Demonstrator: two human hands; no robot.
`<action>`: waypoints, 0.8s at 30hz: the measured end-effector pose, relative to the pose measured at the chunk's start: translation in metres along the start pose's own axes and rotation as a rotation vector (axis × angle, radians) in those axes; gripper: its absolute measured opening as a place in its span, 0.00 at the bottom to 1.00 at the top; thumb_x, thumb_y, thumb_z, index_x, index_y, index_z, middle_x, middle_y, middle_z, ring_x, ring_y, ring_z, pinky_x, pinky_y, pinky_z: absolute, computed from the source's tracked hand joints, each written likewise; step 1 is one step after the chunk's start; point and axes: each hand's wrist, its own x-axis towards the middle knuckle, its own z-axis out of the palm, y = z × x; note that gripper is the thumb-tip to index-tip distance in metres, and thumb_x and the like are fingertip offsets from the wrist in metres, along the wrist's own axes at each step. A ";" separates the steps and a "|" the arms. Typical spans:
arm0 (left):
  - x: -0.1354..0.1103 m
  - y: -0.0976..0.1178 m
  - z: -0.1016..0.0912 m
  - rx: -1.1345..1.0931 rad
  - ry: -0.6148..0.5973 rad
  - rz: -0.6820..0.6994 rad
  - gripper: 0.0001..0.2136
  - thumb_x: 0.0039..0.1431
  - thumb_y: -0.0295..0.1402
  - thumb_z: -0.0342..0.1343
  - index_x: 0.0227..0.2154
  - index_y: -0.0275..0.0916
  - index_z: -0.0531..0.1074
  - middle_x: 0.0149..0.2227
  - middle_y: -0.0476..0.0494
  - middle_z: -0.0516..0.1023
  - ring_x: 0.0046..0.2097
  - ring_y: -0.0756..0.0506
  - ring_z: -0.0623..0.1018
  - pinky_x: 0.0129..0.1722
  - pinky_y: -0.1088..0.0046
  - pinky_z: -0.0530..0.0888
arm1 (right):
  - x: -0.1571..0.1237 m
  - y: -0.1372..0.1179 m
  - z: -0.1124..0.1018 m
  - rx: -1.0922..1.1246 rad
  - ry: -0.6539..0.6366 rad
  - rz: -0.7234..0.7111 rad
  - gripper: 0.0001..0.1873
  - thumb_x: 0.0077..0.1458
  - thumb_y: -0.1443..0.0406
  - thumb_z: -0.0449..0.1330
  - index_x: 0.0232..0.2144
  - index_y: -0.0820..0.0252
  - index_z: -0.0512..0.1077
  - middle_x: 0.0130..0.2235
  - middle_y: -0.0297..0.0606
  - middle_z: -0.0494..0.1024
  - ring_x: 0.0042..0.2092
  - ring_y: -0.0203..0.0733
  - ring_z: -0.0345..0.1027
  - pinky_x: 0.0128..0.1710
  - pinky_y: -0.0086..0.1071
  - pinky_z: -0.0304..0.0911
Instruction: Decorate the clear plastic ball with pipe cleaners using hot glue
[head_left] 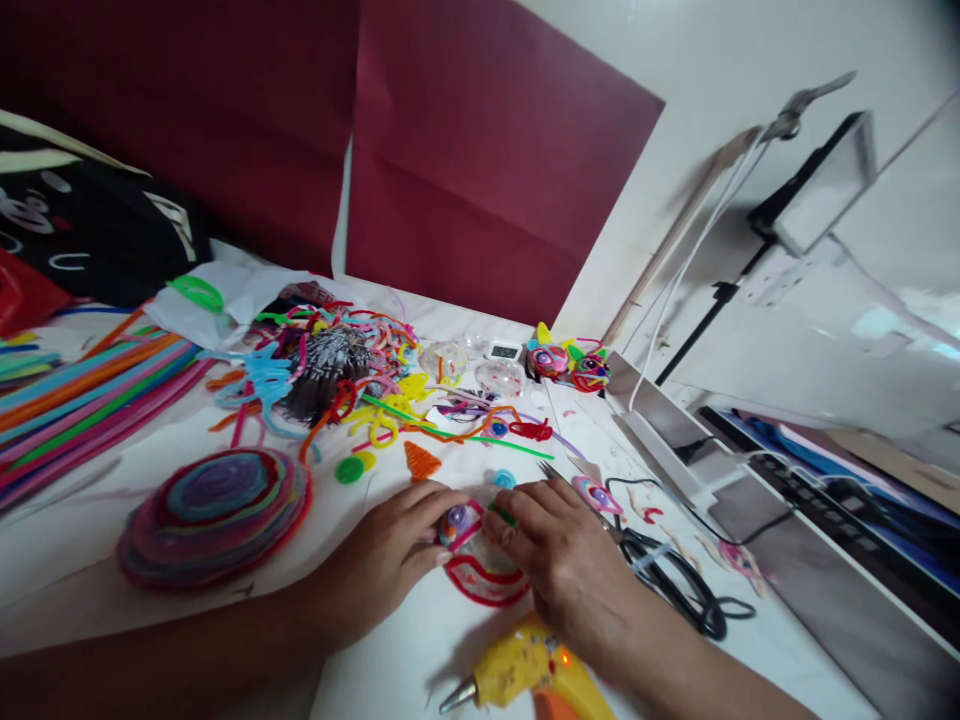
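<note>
From where I stand, the piece point(484, 572) sits just beyond the glue gun point(525, 660), low over the table point(375, 655), between the person's two hands. It is a rounded, see-through thing with a fuzzy red band along its near edge, pink strips higher up, and a purple and blue coil point(454, 523) at its left side; a bit of green shows under the right fingers. The left hand point(401, 530) grips it, finger and thumb on either side of the coil. The right hand point(559, 540) has its fingers bent down over the other side, and I cannot tell whether they pinch or only press. Well beyond the glue gun stand two clear cups point(443, 362) point(500, 378), side by side: an orange bit shows at the farther one, though I can't say whether it lies inside or behind, and the nearer shows small red specks. A little white clock point(505, 350) stands by them, with two bright faces point(547, 360) point(591, 372) to its right. Right of the glue gun runs a long grey trough point(787, 590), with a black plug point(694, 449) at its far part. Left of the glue gun, past the forearm, lies a big coiled disc point(217, 515), purple at its centre and ringed in red, blue and pink.
</note>
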 end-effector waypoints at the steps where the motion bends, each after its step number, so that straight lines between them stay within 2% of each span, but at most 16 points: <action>1: 0.000 0.000 0.000 -0.005 -0.004 0.001 0.22 0.57 0.25 0.52 0.54 0.45 0.68 0.52 0.44 0.71 0.54 0.44 0.72 0.55 0.67 0.71 | 0.000 0.000 0.000 0.003 -0.005 0.002 0.13 0.56 0.70 0.55 0.44 0.63 0.73 0.41 0.44 0.77 0.40 0.46 0.64 0.38 0.40 0.56; 9: 0.000 0.001 -0.001 -0.076 -0.034 -0.008 0.22 0.58 0.24 0.50 0.55 0.45 0.66 0.52 0.44 0.69 0.51 0.47 0.73 0.47 0.75 0.75 | 0.003 -0.001 -0.002 -0.003 0.026 -0.001 0.12 0.57 0.70 0.56 0.43 0.63 0.73 0.39 0.43 0.77 0.37 0.45 0.65 0.38 0.40 0.55; 15: 0.001 0.002 0.000 -0.084 -0.031 -0.017 0.20 0.58 0.25 0.50 0.53 0.45 0.67 0.53 0.43 0.69 0.51 0.47 0.73 0.47 0.74 0.75 | 0.002 -0.002 -0.002 -0.024 0.029 -0.003 0.11 0.58 0.67 0.56 0.43 0.62 0.74 0.38 0.43 0.76 0.37 0.45 0.65 0.38 0.40 0.56; 24: 0.002 0.005 -0.002 -0.048 -0.027 -0.006 0.19 0.58 0.25 0.50 0.53 0.44 0.68 0.53 0.43 0.70 0.52 0.45 0.72 0.47 0.72 0.75 | 0.002 -0.001 -0.004 -0.036 0.019 -0.013 0.12 0.59 0.71 0.53 0.40 0.63 0.75 0.41 0.46 0.77 0.38 0.46 0.65 0.39 0.41 0.57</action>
